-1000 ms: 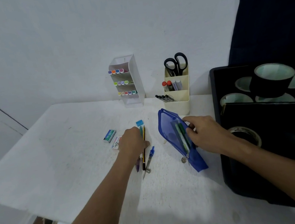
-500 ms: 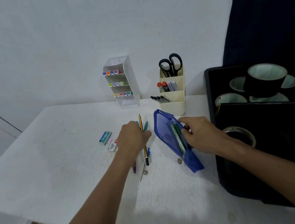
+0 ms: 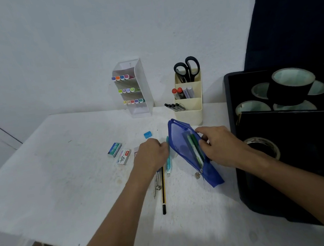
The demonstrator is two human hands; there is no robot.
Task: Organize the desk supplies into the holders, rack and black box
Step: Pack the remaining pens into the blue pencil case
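Near, low centre of frame: a yellow-and-black pencil (image 3: 163,190) and a metal compass (image 3: 156,182) lying loose on the white table (image 3: 61,176), a teal pen (image 3: 168,163) just beside. Left hand (image 3: 151,157) curled over their upper ends; whether gripping any, cannot tell. Risk, as a guess: one slipping free and rolling off the near edge.

Right of centre: right hand (image 3: 221,148) pinching open a blue mesh pouch (image 3: 182,143), green pens still inside; could spill if tipped.

Left of centre: small boxes (image 3: 115,149), a blue eraser (image 3: 147,134).

Far right: black box (image 3: 242,153) holding tape rolls (image 3: 292,85).

Farthest, upper centre: cream holder (image 3: 192,115) with scissors (image 3: 187,68) and markers; clear rack (image 3: 143,96) with coloured markers.
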